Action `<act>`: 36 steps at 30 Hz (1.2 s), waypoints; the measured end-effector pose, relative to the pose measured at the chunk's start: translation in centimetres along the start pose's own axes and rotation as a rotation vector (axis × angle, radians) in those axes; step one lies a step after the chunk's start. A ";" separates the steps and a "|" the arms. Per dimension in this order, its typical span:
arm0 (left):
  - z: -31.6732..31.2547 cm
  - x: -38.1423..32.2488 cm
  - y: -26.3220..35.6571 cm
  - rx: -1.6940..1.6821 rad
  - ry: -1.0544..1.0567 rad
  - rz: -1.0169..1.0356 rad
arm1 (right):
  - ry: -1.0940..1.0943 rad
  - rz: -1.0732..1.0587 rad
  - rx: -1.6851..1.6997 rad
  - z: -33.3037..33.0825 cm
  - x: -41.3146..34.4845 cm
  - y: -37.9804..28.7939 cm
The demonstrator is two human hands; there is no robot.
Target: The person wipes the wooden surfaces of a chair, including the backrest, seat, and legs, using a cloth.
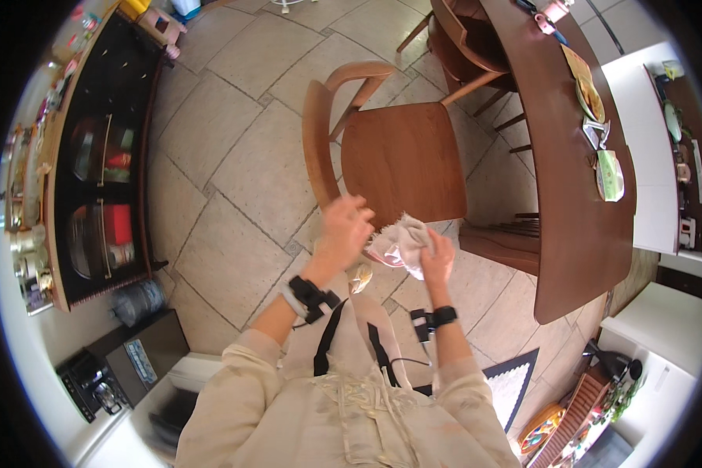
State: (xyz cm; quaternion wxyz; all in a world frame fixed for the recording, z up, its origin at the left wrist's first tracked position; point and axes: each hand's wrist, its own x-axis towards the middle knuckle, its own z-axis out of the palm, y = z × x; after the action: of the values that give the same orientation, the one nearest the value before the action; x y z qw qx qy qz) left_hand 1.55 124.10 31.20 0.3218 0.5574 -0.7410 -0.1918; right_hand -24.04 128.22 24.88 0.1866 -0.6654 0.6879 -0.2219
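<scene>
In my right hand (437, 257) is a crumpled whitish cloth (406, 237) with frayed edges, hanging just off the front corner of a wooden chair (406, 158). Pink and white show at the cloth's lower side. My left hand (346, 229), blurred, hovers by the near end of the chair's curved backrest (317, 137). Its fingers look loosely spread, and I see nothing in them; whether they touch the wood is unclear. The chair's brown seat faces up beyond both hands.
At right stands a long wooden table (579, 245) bearing a green-and-white packet (610, 175) and a bowl (589, 99). Another chair (468, 47) is tucked against it. A dark glass-door cabinet (102, 158) lines the left, near a large water bottle (137, 299). Stone tiles (234, 175) cover the floor.
</scene>
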 end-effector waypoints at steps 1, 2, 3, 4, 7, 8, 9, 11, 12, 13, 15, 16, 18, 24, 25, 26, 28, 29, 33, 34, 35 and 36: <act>-0.8 0.9 -1.6 0.091 0.021 -0.046 | 0.011 0.064 -0.158 2.1 -0.8 -1.5; -1.1 1.9 -2.9 0.172 0.039 -0.088 | 0.020 0.135 -0.323 4.4 -2.2 -3.5; -1.7 2.9 -3.5 0.235 0.028 -0.111 | -0.022 0.023 -0.335 6.1 -3.2 -5.1; -2.0 4.1 -3.9 0.289 0.016 -0.128 | -0.060 -0.084 -0.353 7.4 -4.2 -6.5; -1.8 5.9 -6.4 0.388 -0.013 -0.213 | -0.218 -0.234 -0.157 7.6 -4.6 -10.5; -1.6 6.4 -7.3 0.411 -0.023 -0.242 | -0.220 -0.287 -0.122 7.2 -4.8 -9.5; -1.4 6.9 -8.1 0.413 -0.010 -0.245 | -0.220 -0.343 -0.090 6.7 -4.7 -8.2; -1.0 7.4 -9.0 0.417 0.003 -0.260 | -0.135 -0.147 -0.287 5.9 -4.3 -3.6; -1.1 7.3 -8.9 0.386 -0.010 -0.298 | -0.063 -0.087 -0.328 4.1 -3.1 -2.1; -0.9 7.0 -8.9 0.342 0.012 -0.304 | 0.007 0.044 -0.324 2.8 -2.8 -0.5; -0.1 7.7 -8.7 0.242 0.077 -0.295 | 0.119 0.217 -0.328 2.5 -2.0 0.7; 0.0 8.2 -8.4 0.228 0.073 -0.307 | 0.142 0.259 -0.326 2.8 -2.1 0.6; 0.1 8.4 -7.8 0.211 0.058 -0.339 | 0.203 0.265 -0.363 4.3 -2.0 -0.7; 0.0 8.4 -7.9 0.243 0.061 -0.325 | -0.066 -0.127 -0.255 5.1 -0.3 -7.0; 0.0 8.4 -7.9 0.245 0.064 -0.326 | -0.094 -0.145 -0.239 4.6 0.0 -6.3; 0.0 8.3 -8.1 0.248 0.067 -0.329 | -0.123 -0.163 -0.223 3.9 0.3 -5.2; 0.1 8.5 -8.1 0.271 0.087 -0.316 | -0.150 -0.231 -0.235 2.6 1.6 -3.6; 0.1 8.7 -8.0 0.269 0.089 -0.321 | -0.211 -0.168 -0.159 2.0 2.5 -2.9; 0.2 9.3 -7.4 0.282 0.071 -0.351 | -0.250 -0.039 0.054 1.6 6.7 4.1; 0.1 9.2 -7.5 0.302 0.068 -0.342 | -0.213 -0.035 0.085 1.6 8.0 6.8; 0.0 9.1 -7.7 0.325 0.067 -0.337 | -0.229 -0.045 0.088 0.9 9.7 9.0; 0.0 8.9 -7.8 0.309 0.065 -0.371 | -0.245 -0.057 0.091 0.3 11.4 11.3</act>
State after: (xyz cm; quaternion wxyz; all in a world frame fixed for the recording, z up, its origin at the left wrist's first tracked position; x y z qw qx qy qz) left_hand 5.51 113.30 28.52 0.2157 0.7326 -0.6355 -0.1139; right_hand -33.83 116.95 18.80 0.2929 -0.6977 0.6299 -0.1752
